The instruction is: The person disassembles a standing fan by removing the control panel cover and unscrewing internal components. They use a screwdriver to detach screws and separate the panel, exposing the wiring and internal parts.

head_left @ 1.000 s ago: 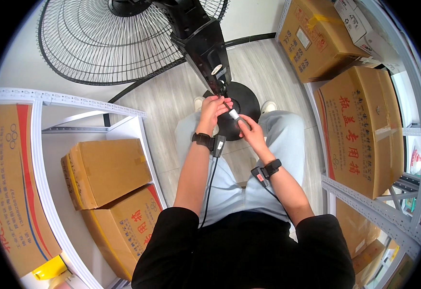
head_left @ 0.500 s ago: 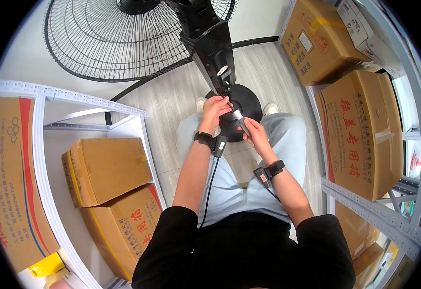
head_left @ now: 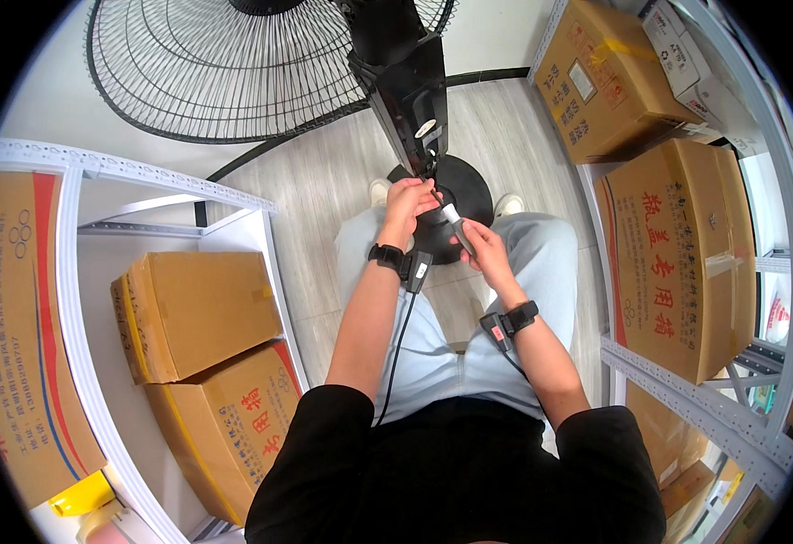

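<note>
The black fan column (head_left: pixel 401 86) rises from a round black base (head_left: pixel 455 177) between my legs, its wire guard (head_left: pixel 206 72) at the upper left. My left hand (head_left: pixel 407 207) is closed at the bottom of the column, fingertips by a small fitting and a thin dark shaft; what they pinch is too small to make out. My right hand (head_left: pixel 485 249) grips the grey, white-collared handle (head_left: pixel 458 227) of a screwdriver-like tool, whose shaft points up-left toward my left fingertips. Black bands with small cabled boxes are on both wrists.
White metal shelving (head_left: pixel 79 190) on the left holds several cardboard boxes (head_left: pixel 202 313). Shelving (head_left: pixel 771 453) on the right holds more boxes (head_left: pixel 650 236) and a white carton (head_left: pixel 686 63). A white wall with dark skirting is behind the fan, above a pale plank floor (head_left: pixel 315 163).
The fan and both hands appear slightly further right in the view than a second ago. My hands keep their grip, with little change in pose relative to the column.
</note>
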The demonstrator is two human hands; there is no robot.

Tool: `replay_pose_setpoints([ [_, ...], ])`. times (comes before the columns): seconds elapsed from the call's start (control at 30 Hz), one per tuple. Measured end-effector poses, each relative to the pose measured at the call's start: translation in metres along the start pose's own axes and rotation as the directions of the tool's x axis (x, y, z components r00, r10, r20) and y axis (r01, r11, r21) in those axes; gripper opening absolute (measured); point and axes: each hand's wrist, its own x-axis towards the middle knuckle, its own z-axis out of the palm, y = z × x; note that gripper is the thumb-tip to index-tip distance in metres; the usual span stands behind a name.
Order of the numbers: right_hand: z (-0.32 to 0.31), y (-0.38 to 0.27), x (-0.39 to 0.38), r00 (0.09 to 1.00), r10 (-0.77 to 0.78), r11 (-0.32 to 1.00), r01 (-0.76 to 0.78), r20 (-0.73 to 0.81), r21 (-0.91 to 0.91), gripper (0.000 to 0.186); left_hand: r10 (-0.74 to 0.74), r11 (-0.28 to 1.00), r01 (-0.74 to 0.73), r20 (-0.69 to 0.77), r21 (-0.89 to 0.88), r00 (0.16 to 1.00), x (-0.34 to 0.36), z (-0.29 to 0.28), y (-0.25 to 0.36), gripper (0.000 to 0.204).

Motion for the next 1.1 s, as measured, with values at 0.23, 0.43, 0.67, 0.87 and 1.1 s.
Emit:
replay_pose_setpoints([
  [0.23, -0.005, 0.008, 0.007, 0.999, -0.036, 0.999, 0.035, -0.021, -0.017, 0.037, 0.015, 1.000, -0.015, 0.027, 0.008, 1.000, 0.001, -0.002, -0.003, 0.036],
  [0.43, 0.000, 0.019, 0.012, 0.944, -0.325, 0.893, 0.283, -0.066, -0.350, 0.039, 0.035, 0.999, -0.034, 0.046, -0.017, 0.998, 0.003, -0.002, -0.005, 0.021],
  [0.67, -0.010, -0.005, 0.002, 0.965, 0.245, 0.940, -0.261, 0.097, 0.220, 0.037, 0.010, 0.996, -0.006, 0.048, -0.093, 0.999, 0.007, -0.006, -0.008, 0.024],
  [0.87, -0.007, 0.000, 0.002, 0.996, 0.090, 0.996, -0.090, 0.001, -0.003, 0.037, -0.038, 0.993, 0.047, 0.083, -0.112, 0.996, 0.002, -0.002, 0.001, 0.025],
  [1.1, -0.004, -0.011, -0.004, 0.997, 0.071, 0.996, -0.071, 0.005, -0.052, 0.037, -0.054, 0.998, 0.055, 0.049, -0.012, 0.997, -0.002, 0.000, 0.002, 0.024],
])
